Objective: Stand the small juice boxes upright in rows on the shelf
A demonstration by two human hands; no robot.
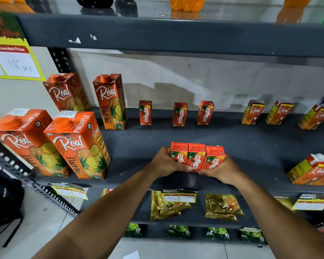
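Three small red Maaza juice boxes (196, 156) stand side by side, pressed together, near the front of the dark grey shelf (176, 135). My left hand (166, 162) clasps the left box and my right hand (220, 170) clasps the right one, thumbs under the front. Three more small Maaza boxes stand upright and spaced apart at the back: one on the left (145, 113), one in the middle (180, 114), one on the right (205, 113).
Tall Real pineapple cartons (77, 144) crowd the shelf's left part. Small Real boxes (252, 112) stand at the back right, more lie at the right front (312, 171). Gold pouches (168, 204) sit on the lower shelf. An upper shelf edge (176, 34) hangs overhead.
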